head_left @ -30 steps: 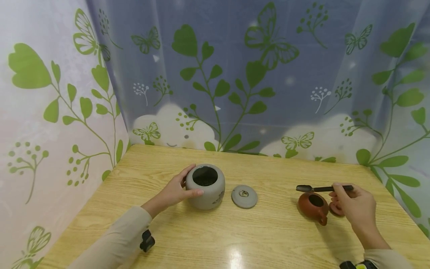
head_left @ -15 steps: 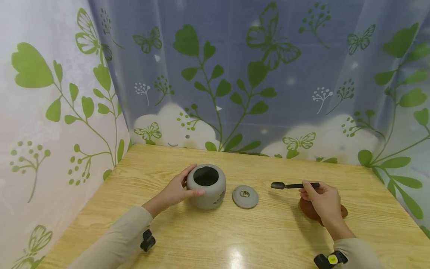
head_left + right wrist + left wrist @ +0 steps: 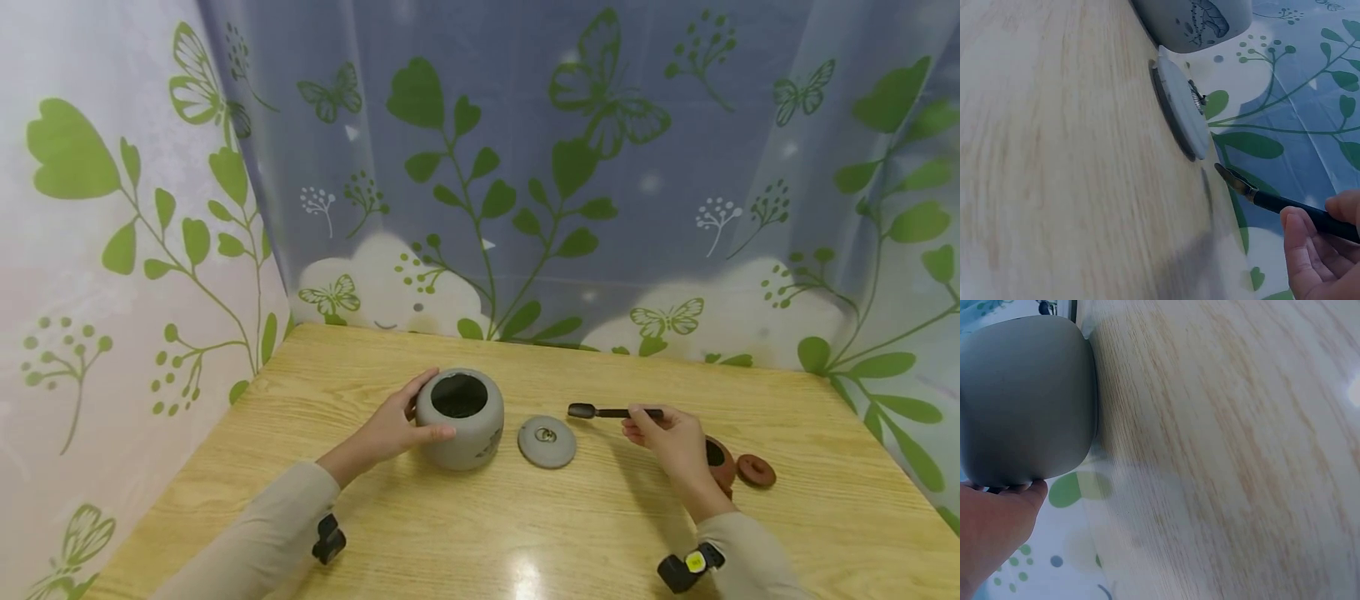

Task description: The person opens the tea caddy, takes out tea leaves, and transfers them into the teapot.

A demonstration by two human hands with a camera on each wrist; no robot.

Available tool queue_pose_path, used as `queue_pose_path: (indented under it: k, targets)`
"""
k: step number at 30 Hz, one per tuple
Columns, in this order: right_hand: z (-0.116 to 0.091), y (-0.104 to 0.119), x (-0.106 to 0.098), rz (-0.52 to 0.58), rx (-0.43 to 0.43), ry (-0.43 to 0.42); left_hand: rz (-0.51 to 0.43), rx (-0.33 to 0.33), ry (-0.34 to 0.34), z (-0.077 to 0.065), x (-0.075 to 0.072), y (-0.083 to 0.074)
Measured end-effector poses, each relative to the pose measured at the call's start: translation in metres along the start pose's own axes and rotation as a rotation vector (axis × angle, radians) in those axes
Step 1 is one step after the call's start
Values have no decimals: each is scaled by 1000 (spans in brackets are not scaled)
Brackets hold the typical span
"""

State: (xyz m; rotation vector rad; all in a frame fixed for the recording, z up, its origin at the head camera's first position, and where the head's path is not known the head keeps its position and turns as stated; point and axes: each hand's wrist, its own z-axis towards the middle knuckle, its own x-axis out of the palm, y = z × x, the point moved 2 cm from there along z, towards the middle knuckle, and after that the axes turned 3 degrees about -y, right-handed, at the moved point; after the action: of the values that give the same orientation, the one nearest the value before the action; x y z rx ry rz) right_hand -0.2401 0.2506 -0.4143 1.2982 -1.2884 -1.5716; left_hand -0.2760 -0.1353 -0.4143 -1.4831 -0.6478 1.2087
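Note:
My left hand (image 3: pixel 390 429) grips the side of a round grey jar (image 3: pixel 468 442), its thumb across the front. The jar stands uncovered on the table with a dark inside, and in the left wrist view its plain wall (image 3: pixel 1029 394) fills the upper left. Between the hands lies the grey lid (image 3: pixel 547 442), flat, with a metal ring on top. A small dark tea scoop (image 3: pixel 615 412) is pinched by its handle in my right hand (image 3: pixel 675 446), held above the table with its bowl pointing left, near the lid. In the right wrist view the scoop (image 3: pixel 1279 203) shows a metal collar.
A reddish-brown clay teapot (image 3: pixel 722 467) stands uncovered, partly hidden behind my right hand. Its small lid (image 3: pixel 756 472) lies to the right of it. A patterned curtain (image 3: pixel 525 167) hangs along the back and sides of the wooden table (image 3: pixel 420 533).
My right hand has moved left with the tea scoop, from over the teapot toward the grey lid. The left hand and the jar have stayed in place.

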Motion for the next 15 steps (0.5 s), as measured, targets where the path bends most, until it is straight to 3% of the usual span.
queue_pose_path:
  k: [5, 15]
  targets:
    - [2, -6, 7, -35, 17, 37, -5, -6, 1, 0, 1, 0]
    - [6, -19, 15, -377, -99, 49, 3, -8, 4, 0, 0, -1]
